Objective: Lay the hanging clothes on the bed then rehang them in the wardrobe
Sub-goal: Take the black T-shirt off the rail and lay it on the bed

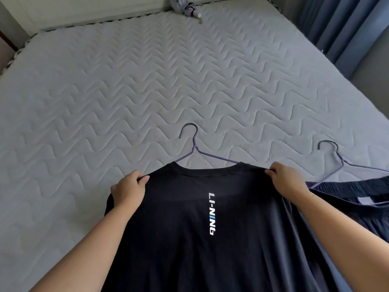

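The left hand (128, 188) pinches the left shoulder of the black shirt (189, 239), which is spread over the bed (147, 81). A purple hanger (196, 145) pokes out of its collar. The right hand (288, 182) pinches the shirt's right shoulder. Right of the shirt lies a second hanger (340, 157) with dark clothes (347, 188).

I see a wide bed (147, 81) filling most of the view — its grey cover (231, 66) quilted in wavy lines, under soft, even light. Blue curtains (341, 24) hang at the far right, a grey surface (372, 79) below them. A pale panel (84, 11) runs along the bed's far edge, a small grey bundle (187, 6) against it.
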